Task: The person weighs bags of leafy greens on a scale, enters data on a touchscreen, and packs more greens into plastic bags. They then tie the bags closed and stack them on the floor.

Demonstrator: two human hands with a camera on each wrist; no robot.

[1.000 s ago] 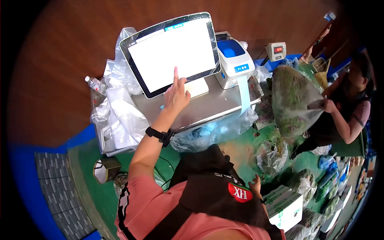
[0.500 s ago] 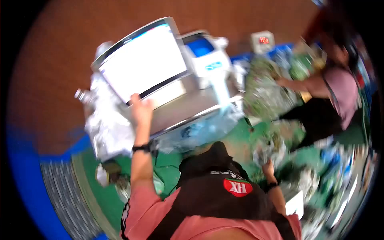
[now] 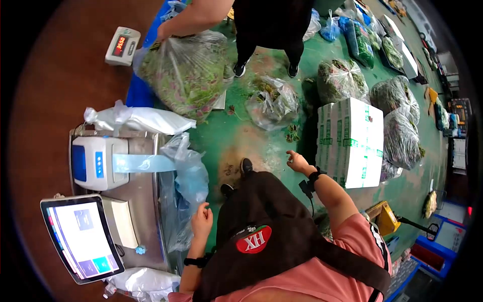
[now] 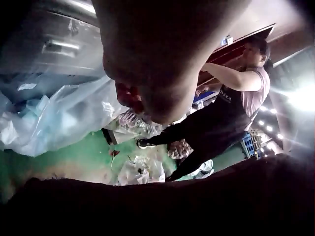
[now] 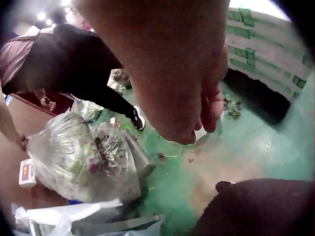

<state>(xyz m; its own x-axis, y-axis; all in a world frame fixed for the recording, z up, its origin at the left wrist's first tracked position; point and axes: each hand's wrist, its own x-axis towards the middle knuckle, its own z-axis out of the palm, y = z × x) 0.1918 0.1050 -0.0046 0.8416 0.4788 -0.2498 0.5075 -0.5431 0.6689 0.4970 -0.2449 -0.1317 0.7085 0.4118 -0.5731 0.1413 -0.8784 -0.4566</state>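
Observation:
My left hand (image 3: 202,221) hangs with loosely bent fingers beside the steel table, close to the blue plastic bags (image 3: 188,186) at its edge. In the left wrist view the back of that hand (image 4: 152,73) fills the top, with nothing seen in its fingers. My right hand (image 3: 298,162) is held out over the green floor, left of a white carton (image 3: 352,143) bound with green tape. Its fingers are relaxed and partly bent. Most of them are hidden behind the hand in the right wrist view. A big clear bag of leafy greens (image 3: 188,75) stands ahead, gripped at its top by another person (image 3: 274,22).
On the steel table (image 3: 146,211) are a touchscreen (image 3: 83,239) and a label printer (image 3: 98,163) with a pale strip hanging out. A scale display (image 3: 122,46) glows red. An opened plastic bag (image 3: 273,103) lies on the floor. Several filled bags (image 3: 344,80) surround the carton.
My left hand has come away from the touchscreen and down to my side. My body and view have turned right toward the other person and the bags. The screen now shows coloured panels.

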